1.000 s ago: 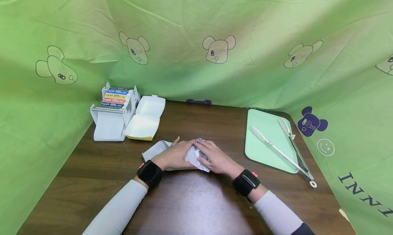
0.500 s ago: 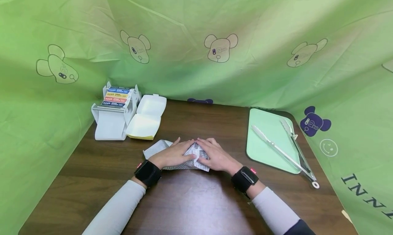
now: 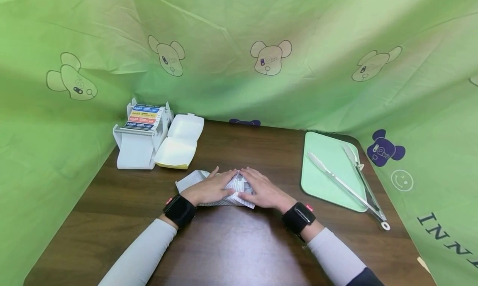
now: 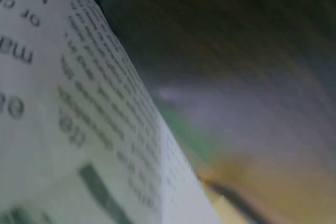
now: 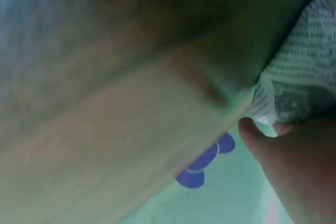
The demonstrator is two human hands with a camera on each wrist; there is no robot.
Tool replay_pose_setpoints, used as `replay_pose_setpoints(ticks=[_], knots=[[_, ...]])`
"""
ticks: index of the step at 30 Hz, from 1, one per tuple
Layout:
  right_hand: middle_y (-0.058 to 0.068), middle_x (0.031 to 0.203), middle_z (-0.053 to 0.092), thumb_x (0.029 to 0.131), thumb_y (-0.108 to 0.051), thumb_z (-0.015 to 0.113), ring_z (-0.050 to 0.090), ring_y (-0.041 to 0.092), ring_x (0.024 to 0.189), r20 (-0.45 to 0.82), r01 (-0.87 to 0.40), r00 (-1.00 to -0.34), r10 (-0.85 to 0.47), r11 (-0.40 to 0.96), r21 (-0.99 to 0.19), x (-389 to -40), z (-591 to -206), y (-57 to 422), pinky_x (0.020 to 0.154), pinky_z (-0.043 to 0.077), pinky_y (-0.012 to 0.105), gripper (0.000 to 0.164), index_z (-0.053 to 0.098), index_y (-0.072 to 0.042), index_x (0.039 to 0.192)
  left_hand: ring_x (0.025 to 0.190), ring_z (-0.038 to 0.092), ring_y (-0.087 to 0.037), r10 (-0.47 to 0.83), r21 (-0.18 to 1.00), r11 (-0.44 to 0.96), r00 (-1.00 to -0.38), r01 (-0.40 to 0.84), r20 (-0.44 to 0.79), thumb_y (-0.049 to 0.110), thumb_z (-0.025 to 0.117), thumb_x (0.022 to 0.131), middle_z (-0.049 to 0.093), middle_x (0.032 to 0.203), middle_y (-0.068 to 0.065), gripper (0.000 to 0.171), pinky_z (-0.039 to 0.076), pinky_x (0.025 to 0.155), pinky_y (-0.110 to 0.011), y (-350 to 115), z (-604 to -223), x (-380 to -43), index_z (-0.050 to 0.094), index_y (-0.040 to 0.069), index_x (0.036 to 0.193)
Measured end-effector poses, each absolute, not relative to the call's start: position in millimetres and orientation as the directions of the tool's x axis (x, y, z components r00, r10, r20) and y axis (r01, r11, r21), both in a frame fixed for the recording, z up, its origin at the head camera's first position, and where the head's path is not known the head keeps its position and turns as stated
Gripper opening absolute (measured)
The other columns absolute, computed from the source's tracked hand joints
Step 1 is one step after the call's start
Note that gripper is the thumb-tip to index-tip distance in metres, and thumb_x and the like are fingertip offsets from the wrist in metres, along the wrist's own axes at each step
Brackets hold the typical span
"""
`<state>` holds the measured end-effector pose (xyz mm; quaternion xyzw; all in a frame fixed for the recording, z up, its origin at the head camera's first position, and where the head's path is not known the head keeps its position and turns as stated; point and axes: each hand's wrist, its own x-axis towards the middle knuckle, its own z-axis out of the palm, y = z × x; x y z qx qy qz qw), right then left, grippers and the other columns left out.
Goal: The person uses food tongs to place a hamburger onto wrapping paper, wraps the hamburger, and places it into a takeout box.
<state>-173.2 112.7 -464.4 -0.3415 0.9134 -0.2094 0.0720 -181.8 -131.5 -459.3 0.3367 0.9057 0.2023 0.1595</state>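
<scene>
Two hands (image 3: 210,190) (image 3: 266,192), one paper bundle (image 3: 240,187), one box (image 3: 176,151)

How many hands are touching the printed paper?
2, both on the printed paper: the left hand toward its left, the right hand at its right end. No others show.

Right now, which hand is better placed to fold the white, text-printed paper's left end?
Likely the left hand: it touches the paper nearer that end, while the right hand touches the opposite side.
</scene>
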Motion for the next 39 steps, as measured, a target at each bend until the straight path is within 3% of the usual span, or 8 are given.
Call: replay_pose_setpoints(ticks=[5,11,18,29,35,39], knots=[[0.015,0.162,0.033,0.094,-0.042,0.071,0.026,0.031,0.152,0.05,-0.63,-0.728,-0.683,0.639,-0.44,-173,-462,121,0.12,0.025,0.055,0.078,0.038,-0.007,0.156,0.154,0.02,-0.026,0.673,0.431,0.708,-0.721,0.56,-0.168,0.047,0.04,0.107,0.023,0.166,-0.013,0.072,0.0,0.125,-0.051,-133,-459,-179,0.02,0.004,0.161],[0.012,0.159,0.04,0.094,-0.048,0.068,0.03,0.03,0.15,0.055,-0.665,-0.71,-0.702,0.643,-0.38,-176,-464,123,0.119,0.027,0.056,0.075,0.043,-0.01,0.154,0.153,0.024,-0.029,0.662,0.403,0.722,-0.732,0.563,-0.161,0.051,0.041,0.106,0.028,0.164,-0.014,0.074,0.001,0.124,-0.053,-135,-457,-178,0.024,0.002,0.16],[0.011,0.16,0.04,0.094,-0.05,0.067,0.031,0.026,0.15,0.028,-0.645,-0.726,-0.687,0.667,-0.374,-177,-464,122,0.121,0.025,0.052,0.075,0.042,-0.013,0.155,0.15,0.031,-0.031,0.639,0.326,0.749,-0.759,0.577,-0.125,0.067,0.064,0.087,0.038,0.16,-0.015,0.1,0.007,0.123,-0.057,-140,-458,-175,0.032,0.004,0.157],[0.01,0.159,0.041,0.094,-0.05,0.067,0.032,0.029,0.15,0.006,-0.645,-0.726,-0.688,0.678,-0.354,-178,-461,121,0.12,0.024,0.055,0.074,0.042,-0.013,0.154,0.132,0.051,-0.027,0.627,0.192,0.771,-0.777,0.608,-0.057,0.061,0.081,0.074,0.06,0.137,-0.01,0.096,0.015,0.123,-0.056,-135,-459,-182,0.049,0.005,0.145],[0.009,0.158,0.043,0.095,-0.047,0.068,0.029,0.033,0.15,0.018,-0.67,-0.707,-0.707,0.662,-0.337,-179,-458,123,0.12,0.024,0.057,0.072,0.043,-0.014,0.154,0.128,0.057,-0.024,0.631,0.135,0.772,-0.775,0.621,-0.04,0.055,0.084,0.075,0.064,0.133,-0.01,0.092,0.019,0.122,-0.053,-127,-458,-181,0.05,0.003,0.143],[0.009,0.153,0.048,0.093,-0.04,0.072,0.034,0.034,0.146,0.068,-0.705,-0.689,-0.722,0.644,-0.298,-179,-453,122,0.117,0.031,0.053,0.067,0.05,-0.011,0.15,0.127,0.058,-0.023,0.624,0.123,0.778,-0.781,0.617,-0.027,0.059,0.08,0.078,0.065,0.134,-0.01,0.096,0.018,0.123,-0.054,-124,-459,-175,0.045,0.002,0.147]])
